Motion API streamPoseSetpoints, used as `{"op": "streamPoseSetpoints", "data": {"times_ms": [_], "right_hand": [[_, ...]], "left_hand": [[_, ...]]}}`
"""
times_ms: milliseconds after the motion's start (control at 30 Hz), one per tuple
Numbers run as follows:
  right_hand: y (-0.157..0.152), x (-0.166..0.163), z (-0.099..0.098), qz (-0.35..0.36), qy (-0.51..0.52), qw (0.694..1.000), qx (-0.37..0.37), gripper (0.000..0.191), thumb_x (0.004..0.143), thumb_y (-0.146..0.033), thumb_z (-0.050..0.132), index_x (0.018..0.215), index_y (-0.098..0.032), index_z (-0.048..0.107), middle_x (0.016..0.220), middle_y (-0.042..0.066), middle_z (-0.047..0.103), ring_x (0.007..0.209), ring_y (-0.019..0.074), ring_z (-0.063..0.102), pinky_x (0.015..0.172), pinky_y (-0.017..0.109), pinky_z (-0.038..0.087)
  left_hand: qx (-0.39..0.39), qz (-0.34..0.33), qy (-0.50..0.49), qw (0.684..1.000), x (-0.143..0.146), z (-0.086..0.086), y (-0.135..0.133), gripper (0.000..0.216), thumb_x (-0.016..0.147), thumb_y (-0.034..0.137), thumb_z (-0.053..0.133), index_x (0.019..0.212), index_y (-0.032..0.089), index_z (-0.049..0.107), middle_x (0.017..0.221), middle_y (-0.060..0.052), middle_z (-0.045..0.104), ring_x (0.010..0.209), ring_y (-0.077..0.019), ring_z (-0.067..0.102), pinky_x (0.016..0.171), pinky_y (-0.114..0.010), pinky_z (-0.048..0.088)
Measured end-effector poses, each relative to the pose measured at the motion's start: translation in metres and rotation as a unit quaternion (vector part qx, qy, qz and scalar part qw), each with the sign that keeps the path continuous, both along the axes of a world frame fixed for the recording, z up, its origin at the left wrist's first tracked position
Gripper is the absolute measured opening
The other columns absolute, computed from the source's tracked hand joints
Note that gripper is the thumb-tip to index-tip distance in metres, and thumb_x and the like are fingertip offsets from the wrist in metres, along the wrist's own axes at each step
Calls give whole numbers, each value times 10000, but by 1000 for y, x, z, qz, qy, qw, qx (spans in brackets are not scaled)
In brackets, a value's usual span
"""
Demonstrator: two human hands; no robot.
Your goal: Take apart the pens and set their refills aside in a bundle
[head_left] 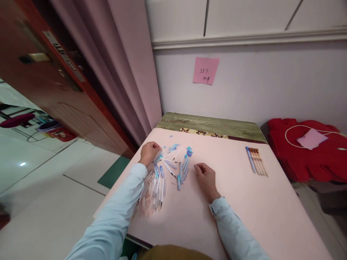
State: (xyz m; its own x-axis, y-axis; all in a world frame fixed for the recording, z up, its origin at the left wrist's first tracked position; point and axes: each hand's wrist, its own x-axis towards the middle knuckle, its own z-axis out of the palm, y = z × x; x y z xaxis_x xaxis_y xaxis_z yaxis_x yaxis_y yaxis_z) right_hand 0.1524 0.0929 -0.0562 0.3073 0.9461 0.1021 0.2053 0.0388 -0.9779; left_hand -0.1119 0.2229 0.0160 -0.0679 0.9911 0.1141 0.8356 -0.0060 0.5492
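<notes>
A scatter of blue and clear pen parts (pixel 173 164) lies on a pink table (pixel 230 202) between my hands. My left hand (pixel 149 152) rests at the left edge of the pile with its fingers curled in, touching the parts; what it holds is hidden. My right hand (pixel 206 175) lies just right of the pile, fingers curled under loosely, nothing visible in it. Clear pen barrels (pixel 153 191) lie beside my left forearm. A neat row of assembled pens (pixel 256 160), one blue and several orange, sits at the far right of the table.
A green wooden board (pixel 211 124) lies past the pink table against the wall. A pink note (pixel 205 70) is stuck on the wall. Red cloth (pixel 306 150) with a white cord lies at right. Pink curtain (pixel 121 72) and a brown door (pixel 48 86) stand at left.
</notes>
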Motion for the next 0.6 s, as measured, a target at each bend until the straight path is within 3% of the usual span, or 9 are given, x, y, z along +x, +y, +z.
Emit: {"op": "streamPoseSetpoints", "data": {"times_ms": [200, 400, 600], "right_hand": [[1, 0, -3, -5, 1, 1000, 1, 345, 848, -499, 581, 777, -178, 686, 660, 9, 645, 586, 144, 525, 557, 244, 416], [2, 1, -5, -11, 1, 1000, 3, 333, 846, -486, 586, 766, -179, 685, 649, 2, 633, 576, 138, 522, 571, 245, 424], [3, 2, -8, -3, -13, 1000, 9, 355, 847, -502, 566, 791, -177, 698, 616, -3, 607, 575, 144, 513, 557, 245, 414]], "left_hand": [[-18, -46, -24, 998, 9, -7, 16, 93, 696, 253, 643, 722, 175, 687, 717, -27, 677, 683, -161, 570, 636, -265, 380], [-83, -188, -58, 977, 24, -7, -3, 158, 661, 284, 675, 767, 180, 727, 621, 18, 626, 617, -140, 557, 611, -241, 401], [-83, -194, -33, 977, 34, -6, -19, 94, 679, 239, 629, 712, 182, 696, 645, 2, 629, 653, -156, 548, 621, -255, 378]]}}
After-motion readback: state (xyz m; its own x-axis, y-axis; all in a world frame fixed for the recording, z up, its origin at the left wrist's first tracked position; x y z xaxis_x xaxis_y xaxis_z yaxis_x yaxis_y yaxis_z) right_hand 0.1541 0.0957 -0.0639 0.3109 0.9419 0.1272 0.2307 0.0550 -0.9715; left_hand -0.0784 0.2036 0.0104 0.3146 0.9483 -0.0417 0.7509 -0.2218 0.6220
